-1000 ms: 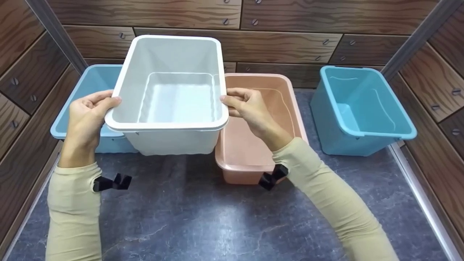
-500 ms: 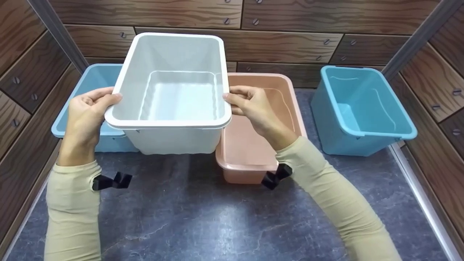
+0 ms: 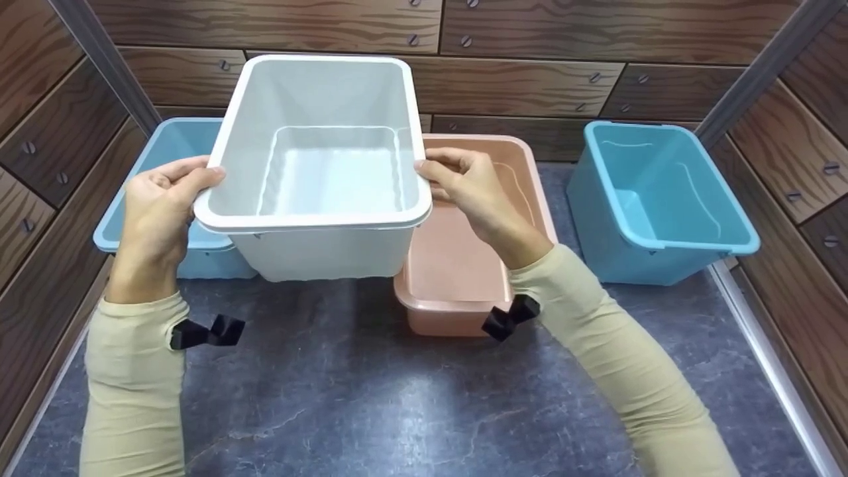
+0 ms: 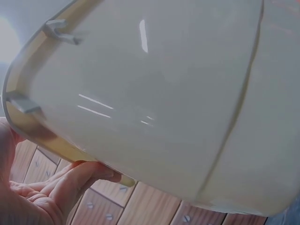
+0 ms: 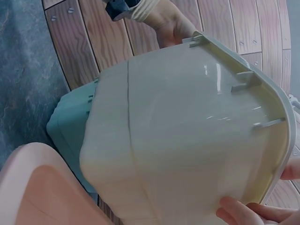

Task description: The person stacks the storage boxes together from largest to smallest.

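Note:
A white-grey plastic storage bin (image 3: 331, 255) hangs in the air, its opening tipped toward the head camera, with nothing inside. My left hand (image 3: 156, 209) pinches its left rim, thumb on top and fingers beneath. On the opposite side my right hand (image 3: 474, 189) pinches the right rim between thumb and fingers. From the left wrist, the bin's outer wall (image 4: 164, 93) fills most of the view. Fingers (image 5: 239, 212) curl under the rim in the right wrist view.
Behind the held bin, a blue bin (image 3: 212, 265) stands at the left, partly hidden. A salmon-pink bin (image 3: 457, 265) sits centre, partly behind my right hand. Another blue bin (image 3: 613, 218) stands at the right. Wood-patterned panels (image 3: 517, 86) enclose the dark marbled surface (image 3: 371, 391).
The white bin has risen slightly and looks a little larger in the head view. My right hand has shifted slightly right and up with it; both hands keep their hold.

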Tool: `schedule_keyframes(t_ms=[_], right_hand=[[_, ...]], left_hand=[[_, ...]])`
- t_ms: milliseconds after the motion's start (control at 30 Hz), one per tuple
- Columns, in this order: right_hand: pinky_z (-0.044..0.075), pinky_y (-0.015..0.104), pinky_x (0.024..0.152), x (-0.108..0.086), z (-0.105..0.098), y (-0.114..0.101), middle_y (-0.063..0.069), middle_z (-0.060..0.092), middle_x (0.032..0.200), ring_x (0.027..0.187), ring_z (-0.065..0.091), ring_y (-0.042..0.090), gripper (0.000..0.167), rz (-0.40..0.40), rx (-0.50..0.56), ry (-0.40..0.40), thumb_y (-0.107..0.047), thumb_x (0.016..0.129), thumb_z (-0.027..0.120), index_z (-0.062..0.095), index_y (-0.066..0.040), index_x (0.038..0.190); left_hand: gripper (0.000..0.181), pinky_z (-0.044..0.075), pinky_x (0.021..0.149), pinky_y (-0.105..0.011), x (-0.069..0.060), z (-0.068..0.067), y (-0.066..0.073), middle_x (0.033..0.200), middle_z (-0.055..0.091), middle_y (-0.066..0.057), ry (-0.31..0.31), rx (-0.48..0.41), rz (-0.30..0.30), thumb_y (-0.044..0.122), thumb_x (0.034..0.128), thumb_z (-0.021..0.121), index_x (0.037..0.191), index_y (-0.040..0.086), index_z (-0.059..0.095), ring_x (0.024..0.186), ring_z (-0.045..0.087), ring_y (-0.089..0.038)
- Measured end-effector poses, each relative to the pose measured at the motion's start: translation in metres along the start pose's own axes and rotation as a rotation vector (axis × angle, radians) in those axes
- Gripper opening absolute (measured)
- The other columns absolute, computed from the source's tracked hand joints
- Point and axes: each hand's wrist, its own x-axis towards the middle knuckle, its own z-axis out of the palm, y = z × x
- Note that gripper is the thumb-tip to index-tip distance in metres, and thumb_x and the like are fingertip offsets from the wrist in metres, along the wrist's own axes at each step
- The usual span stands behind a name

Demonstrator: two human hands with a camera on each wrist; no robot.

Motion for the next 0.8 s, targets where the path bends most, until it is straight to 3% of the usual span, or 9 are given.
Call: schedule_keyframes(t_ms=[267, 567, 800], right_hand=[[0.058, 0.028, 0.091, 0.007, -0.006, -0.002, 0.020, 0.063, 0.121, 0.100, 0.069, 0.016, 0.038, 0.024, 0.020, -0.008, -0.008, 0.094, 0.054, 0.055, 0.009, 0.129], [0.057, 0.031, 0.093, 0.007, -0.012, -0.004, 0.013, 0.066, 0.112, 0.091, 0.069, 0.009, 0.037, 0.018, 0.040, -0.010, -0.007, 0.095, 0.053, 0.055, 0.011, 0.128], [0.059, 0.025, 0.086, 0.004, -0.015, -0.005, 0.010, 0.067, 0.108, 0.088, 0.069, 0.008, 0.037, 0.002, 0.061, -0.020, -0.005, 0.095, 0.053, 0.054, 0.012, 0.128]], left_hand=[[0.019, 0.057, 0.056, -0.017, -0.001, 0.004, 0.000, 0.072, 0.074, 0.002, -0.006, 0.024, -0.017, -0.002, 0.0827, 0.062, 0.081, 0.013, 0.074, 0.064, 0.069, -0.006], [0.016, 0.058, 0.058, -0.017, -0.003, 0.006, 0.004, 0.075, 0.075, 0.002, -0.038, 0.021, -0.020, 0.000, 0.0836, 0.063, 0.084, 0.012, 0.073, 0.067, 0.070, -0.007], [0.011, 0.058, 0.062, -0.016, -0.005, 0.004, 0.005, 0.082, 0.074, 0.005, -0.087, 0.063, -0.069, 0.005, 0.0862, 0.066, 0.091, 0.014, 0.070, 0.073, 0.070, -0.006]])
